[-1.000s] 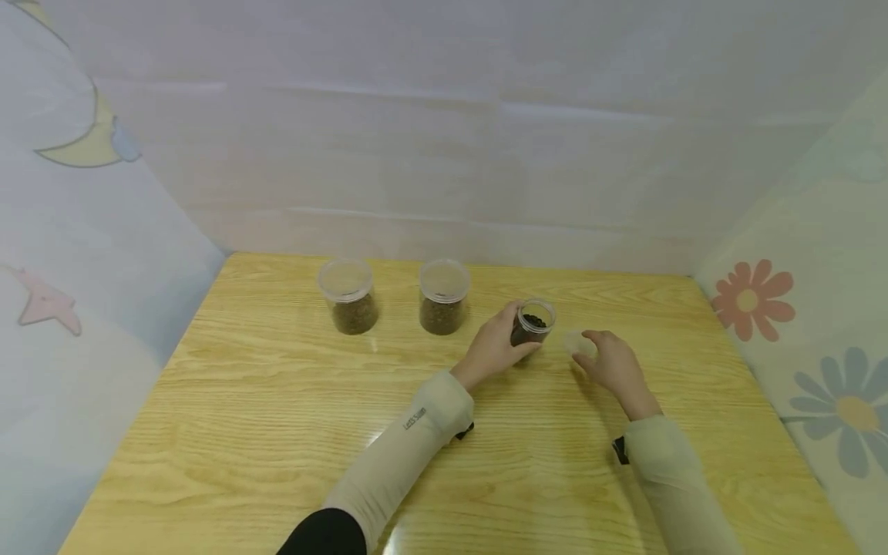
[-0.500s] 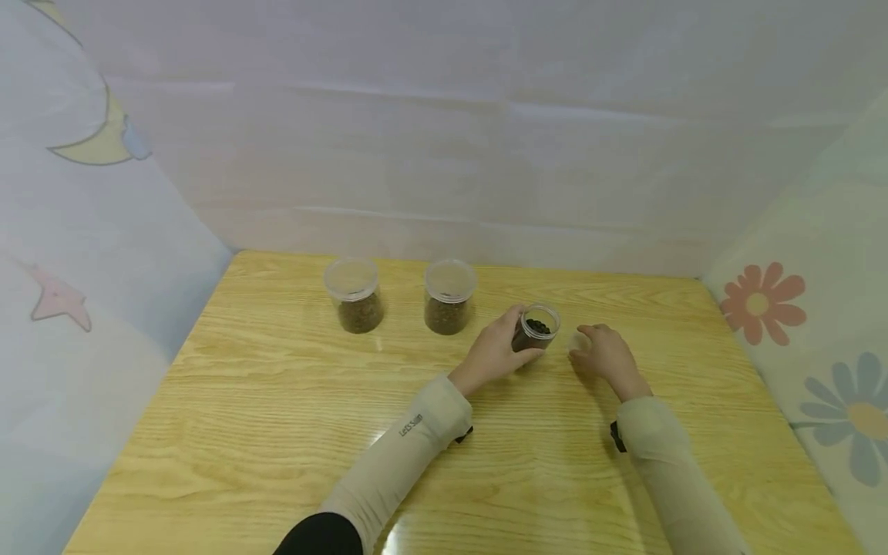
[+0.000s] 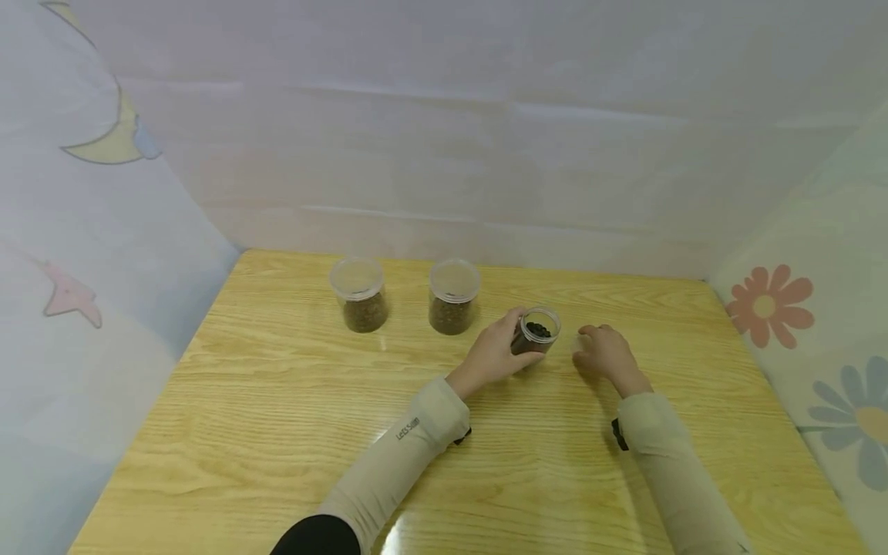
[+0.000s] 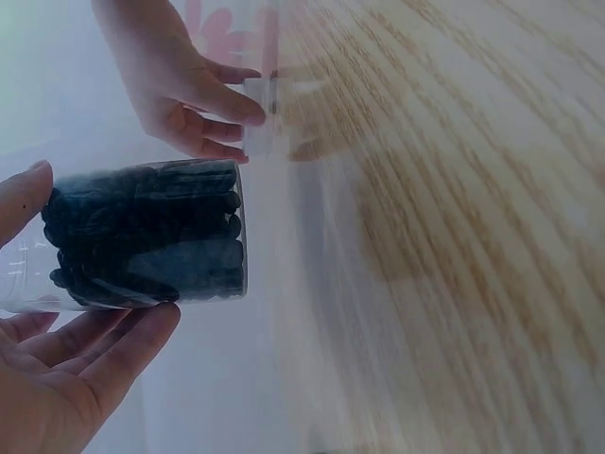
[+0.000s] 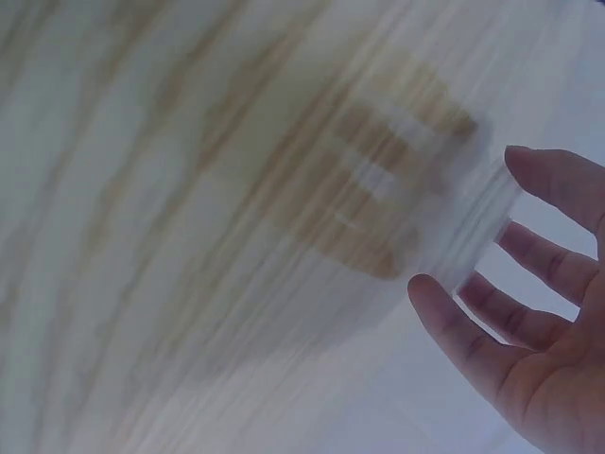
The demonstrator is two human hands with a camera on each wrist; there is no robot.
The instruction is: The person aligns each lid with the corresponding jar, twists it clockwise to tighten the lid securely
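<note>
In the head view my left hand [image 3: 491, 353] grips a clear lidless jar [image 3: 533, 344] round its side. The jar is tilted a little, its rim towards me. Dark bead-like pieces [image 4: 146, 236] fill much of it in the left wrist view, where its base looks slightly off the tabletop. To its right, my right hand [image 3: 607, 358] pinches a clear round lid [image 5: 477, 227] by the edge, low over the table. Whether the lid touches the wood I cannot tell. From the head view the hand largely hides this lid.
Two clear lidded jars, one [image 3: 364, 310] on the left and one [image 3: 452, 312] nearer the middle, stand upright towards the back, partly filled with brown bits. A wooden table [image 3: 277, 432] lies beneath. Printed cloth walls [image 3: 444, 154] border its back and sides.
My right hand has lowered the lid towards the table, and its fingers now cover more of it. The jar in my left hand has barely moved. The whole head view has shifted slightly.
</note>
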